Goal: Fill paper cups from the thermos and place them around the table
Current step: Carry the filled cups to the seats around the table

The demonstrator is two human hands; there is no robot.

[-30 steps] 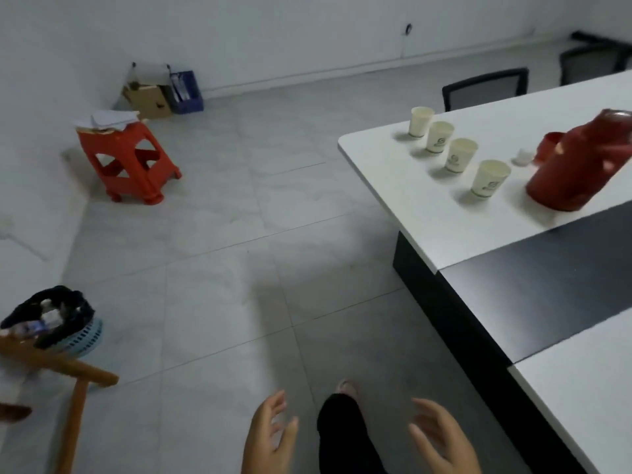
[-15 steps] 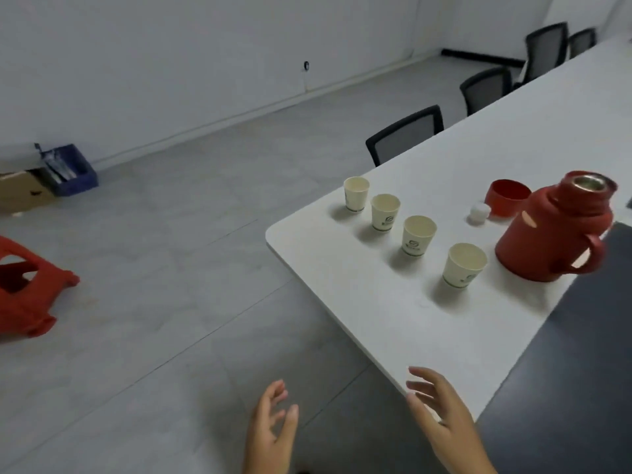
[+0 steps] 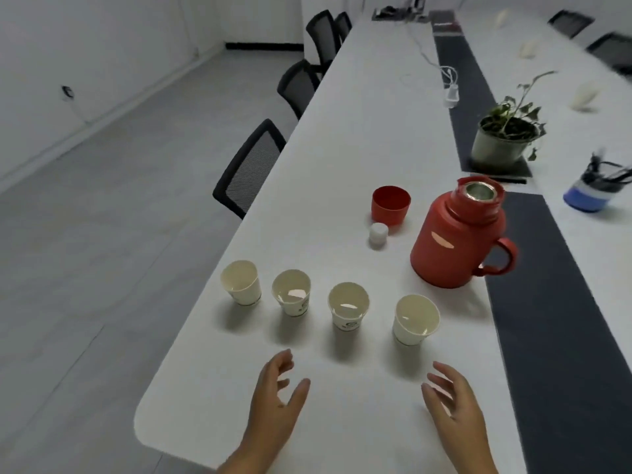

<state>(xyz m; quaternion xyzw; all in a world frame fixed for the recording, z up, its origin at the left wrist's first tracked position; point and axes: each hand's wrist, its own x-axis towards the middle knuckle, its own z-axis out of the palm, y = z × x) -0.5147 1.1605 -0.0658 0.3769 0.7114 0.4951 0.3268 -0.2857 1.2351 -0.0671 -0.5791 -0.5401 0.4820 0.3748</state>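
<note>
Both hands are being held above the near end of the long white table point(image 3: 359, 138), and nothing is being gripped by either: the left hand point(image 3: 277, 401) is being kept open with fingers loosely spread and thumb apart, and the right hand point(image 3: 451, 401) is likewise being kept open and relaxed. Four cream paper cups point(image 3: 347, 309) are being shown upright in a row just beyond the hands, each with liquid glinting inside. The red handled thermos point(image 3: 455, 241) is being shown uncapped, standing behind the rightmost cup. Its red round lid cup point(image 3: 391, 205) and a small white stopper point(image 3: 378, 236) are lying just beside it. A green potted plant point(image 3: 506, 138) is being seen farther along the table.
</note>
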